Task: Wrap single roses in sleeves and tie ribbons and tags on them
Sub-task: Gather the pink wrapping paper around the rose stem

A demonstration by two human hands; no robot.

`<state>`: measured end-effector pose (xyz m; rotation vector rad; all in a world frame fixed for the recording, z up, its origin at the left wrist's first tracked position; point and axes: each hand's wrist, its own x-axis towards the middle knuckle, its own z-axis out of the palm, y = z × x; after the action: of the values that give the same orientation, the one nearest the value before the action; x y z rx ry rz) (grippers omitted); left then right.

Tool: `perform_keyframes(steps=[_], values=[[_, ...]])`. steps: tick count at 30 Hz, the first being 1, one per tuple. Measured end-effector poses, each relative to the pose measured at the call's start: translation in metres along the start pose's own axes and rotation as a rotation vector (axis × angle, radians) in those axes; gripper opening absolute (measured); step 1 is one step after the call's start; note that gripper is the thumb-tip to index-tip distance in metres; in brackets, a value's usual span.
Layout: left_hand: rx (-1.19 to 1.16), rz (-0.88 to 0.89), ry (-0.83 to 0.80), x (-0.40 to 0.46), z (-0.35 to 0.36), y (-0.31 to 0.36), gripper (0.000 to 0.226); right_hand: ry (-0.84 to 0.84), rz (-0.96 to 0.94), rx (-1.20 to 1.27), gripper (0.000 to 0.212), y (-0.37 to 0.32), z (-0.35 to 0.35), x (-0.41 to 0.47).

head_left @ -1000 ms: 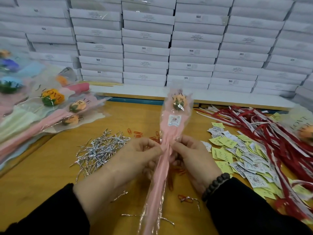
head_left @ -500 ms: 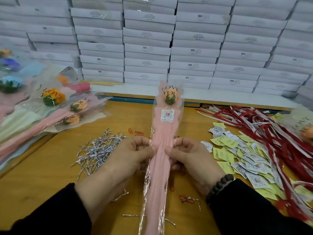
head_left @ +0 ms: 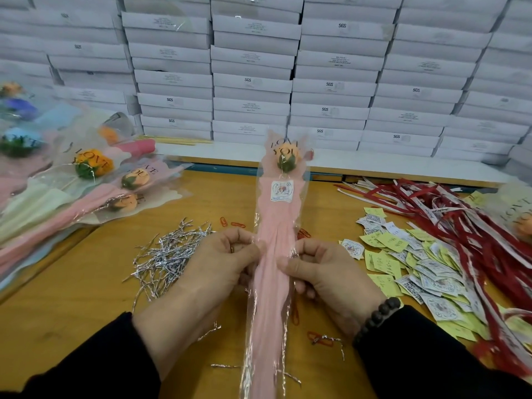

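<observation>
A single orange rose (head_left: 286,159) stands upright in a pink and clear sleeve (head_left: 276,234) printed "LOVE YOU", with a small round-print sticker (head_left: 282,190) below the bloom. My left hand (head_left: 218,263) pinches the sleeve's left edge at mid-height. My right hand (head_left: 319,269) pinches its right edge at the same height. Silver twist ties (head_left: 169,254) lie in a heap left of my hands. Red and white ribbons (head_left: 460,226) and a pile of yellow and white tags (head_left: 411,263) lie to the right.
Finished wrapped roses (head_left: 95,185) are stacked at the left on the wooden table (head_left: 72,298). Stacks of white boxes (head_left: 288,67) form a wall behind. Red paper clips (head_left: 233,223) and loose ties lie near the sleeve. Another wrapped rose (head_left: 518,217) sits at the far right.
The sleeve has gone from gathered tight at my fingers to spread wider, and the rose has moved up and straightened. My hands have drawn slightly apart along the sleeve's edges.
</observation>
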<state>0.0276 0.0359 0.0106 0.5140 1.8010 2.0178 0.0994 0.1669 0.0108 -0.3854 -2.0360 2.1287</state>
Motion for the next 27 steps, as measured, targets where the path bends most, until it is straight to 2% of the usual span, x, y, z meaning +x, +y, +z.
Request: perform_keyframes(steps=[3,8,13,17,19,23,27], values=[[-0.026,-0.031,0.009,0.0014,-0.0019,-0.0003,0.012,0.017,-0.025,0.011,0.011,-0.0003,0.0000,-0.0006],[-0.104,-0.082,-0.043,0.0013,-0.0023,0.0005,0.007,0.047,-0.048,-0.005,0.008,0.0032,-0.0014,0.0009],[-0.085,-0.150,-0.124,0.0006,-0.0044,-0.0003,0.023,0.060,-0.081,0.000,0.006,0.0057,-0.0050,0.0030],[-0.072,-0.114,-0.071,0.0010,-0.0034,0.0017,0.002,0.052,-0.085,-0.002,0.008,0.0056,-0.0051,0.0035],[-0.066,-0.092,-0.055,0.0014,-0.0024,0.0018,0.012,0.056,-0.089,-0.001,0.013,0.0058,-0.0048,0.0034],[-0.044,-0.064,-0.053,0.0000,-0.0012,0.0027,0.012,0.057,-0.098,-0.005,0.019,0.0062,-0.0039,0.0025],[-0.045,-0.042,-0.047,-0.0002,-0.0005,0.0022,0.013,0.025,-0.088,-0.012,0.008,0.0048,-0.0006,0.0011]])
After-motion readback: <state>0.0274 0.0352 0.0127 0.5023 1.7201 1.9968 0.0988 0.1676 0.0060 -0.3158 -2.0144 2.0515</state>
